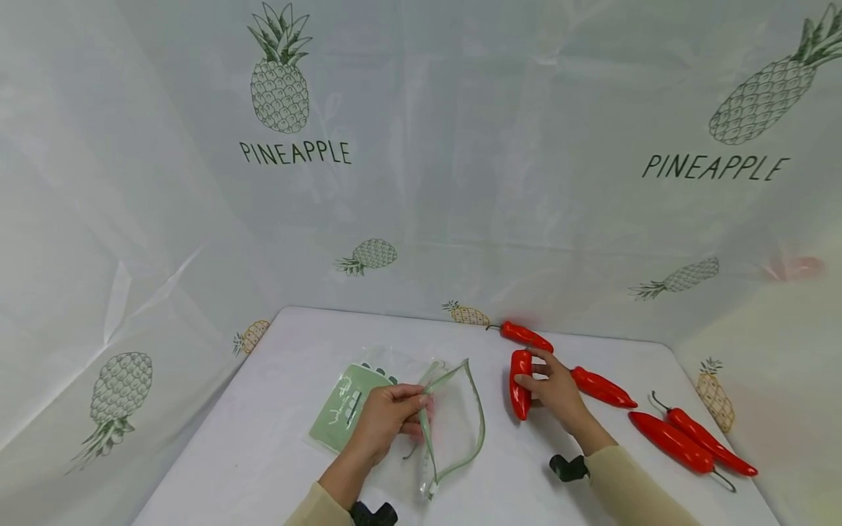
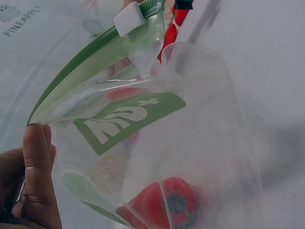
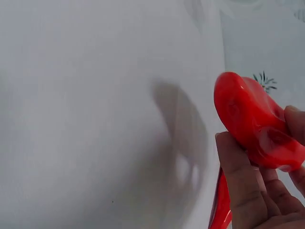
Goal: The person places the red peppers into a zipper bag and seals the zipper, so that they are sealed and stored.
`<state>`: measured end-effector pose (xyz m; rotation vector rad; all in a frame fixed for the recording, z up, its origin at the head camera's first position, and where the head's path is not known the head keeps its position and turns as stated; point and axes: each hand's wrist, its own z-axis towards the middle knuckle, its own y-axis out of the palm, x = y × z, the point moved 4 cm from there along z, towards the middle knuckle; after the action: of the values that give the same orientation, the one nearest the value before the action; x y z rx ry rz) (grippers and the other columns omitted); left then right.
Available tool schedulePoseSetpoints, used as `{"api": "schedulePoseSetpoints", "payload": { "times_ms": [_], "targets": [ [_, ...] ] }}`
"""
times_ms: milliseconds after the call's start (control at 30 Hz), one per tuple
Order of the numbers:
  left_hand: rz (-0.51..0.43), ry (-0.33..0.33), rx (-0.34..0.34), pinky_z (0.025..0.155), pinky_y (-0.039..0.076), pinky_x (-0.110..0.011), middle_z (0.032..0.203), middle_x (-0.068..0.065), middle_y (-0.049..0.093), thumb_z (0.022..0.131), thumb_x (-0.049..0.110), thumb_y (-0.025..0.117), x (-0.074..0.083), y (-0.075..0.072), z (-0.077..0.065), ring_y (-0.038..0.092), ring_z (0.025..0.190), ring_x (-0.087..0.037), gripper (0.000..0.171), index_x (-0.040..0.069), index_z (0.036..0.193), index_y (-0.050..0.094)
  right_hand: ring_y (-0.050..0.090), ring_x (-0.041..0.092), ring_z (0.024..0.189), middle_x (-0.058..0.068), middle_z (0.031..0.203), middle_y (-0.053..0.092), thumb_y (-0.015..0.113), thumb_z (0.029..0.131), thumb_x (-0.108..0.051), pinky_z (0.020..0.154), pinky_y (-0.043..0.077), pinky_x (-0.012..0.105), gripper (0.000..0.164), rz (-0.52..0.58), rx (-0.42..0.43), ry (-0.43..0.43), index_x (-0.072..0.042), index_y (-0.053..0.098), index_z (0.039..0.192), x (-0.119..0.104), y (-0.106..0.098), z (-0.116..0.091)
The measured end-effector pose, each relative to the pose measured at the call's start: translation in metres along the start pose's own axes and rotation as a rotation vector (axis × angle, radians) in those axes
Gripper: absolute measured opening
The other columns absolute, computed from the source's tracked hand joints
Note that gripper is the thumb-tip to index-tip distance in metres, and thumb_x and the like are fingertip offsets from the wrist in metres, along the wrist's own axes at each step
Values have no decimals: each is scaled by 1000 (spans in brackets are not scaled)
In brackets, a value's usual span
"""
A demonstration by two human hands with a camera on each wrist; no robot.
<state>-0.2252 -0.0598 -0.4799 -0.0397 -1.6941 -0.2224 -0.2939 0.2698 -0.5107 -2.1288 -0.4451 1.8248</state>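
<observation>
My left hand [image 1: 389,418] pinches the rim of a clear zip bag [image 1: 454,431] with a green edge, and the mouth of the bag gapes toward the right. Through its plastic a red pepper [image 2: 164,202] shows in the left wrist view, along with a green printed label [image 2: 131,121] and a white slider [image 2: 129,20]. To the right of the bag, my right hand [image 1: 558,387] holds another red pepper [image 1: 520,385] between thumb and fingers. That pepper is above the table in the right wrist view [image 3: 252,121], casting a shadow on the white surface.
A green packet [image 1: 349,409] in clear plastic lies left of the bag. Several red peppers [image 1: 601,387] lie at the right, one [image 1: 526,336] near the back edge. The white table [image 1: 263,409] is backed by a curtain [image 1: 460,183] printed with pineapples.
</observation>
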Motion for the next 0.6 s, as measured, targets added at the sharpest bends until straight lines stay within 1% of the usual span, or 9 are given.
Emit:
{"api": "schedulePoseSetpoints", "payload": {
  "times_ms": [167, 400, 467, 600],
  "targets": [
    [9, 7, 1, 60, 64, -25, 93, -9, 79, 98, 10, 75, 1, 1, 2, 75, 72, -11, 34, -10, 125, 70, 57, 45, 126, 26, 148, 50, 81, 95, -26, 76, 69, 42, 78, 33, 9, -10, -16, 39, 159, -8, 3, -10],
    [-8, 6, 6, 61, 64, -24, 90, -7, 78, 98, 8, 75, 1, 3, 7, 73, 70, -10, 38, -15, 128, 66, 64, 39, 117, 26, 145, 55, 80, 96, -23, 75, 69, 44, 74, 66, 9, -26, -16, 41, 158, -18, 7, -26],
    [-8, 5, 8, 61, 64, -24, 90, -10, 78, 98, 8, 75, 1, 4, 7, 73, 70, -10, 38, -15, 128, 66, 65, 37, 114, 26, 144, 56, 80, 96, -23, 75, 69, 43, 72, 74, 13, -32, -16, 42, 157, -21, 8, -30],
    [-10, 7, 15, 62, 65, -25, 97, -21, 78, 98, 7, 75, 1, 4, 8, 74, 71, -11, 39, -15, 128, 65, 67, 34, 109, 25, 141, 57, 80, 95, -22, 73, 69, 42, 71, 87, 19, -40, -16, 43, 156, -28, 11, -41]
  ]
}}
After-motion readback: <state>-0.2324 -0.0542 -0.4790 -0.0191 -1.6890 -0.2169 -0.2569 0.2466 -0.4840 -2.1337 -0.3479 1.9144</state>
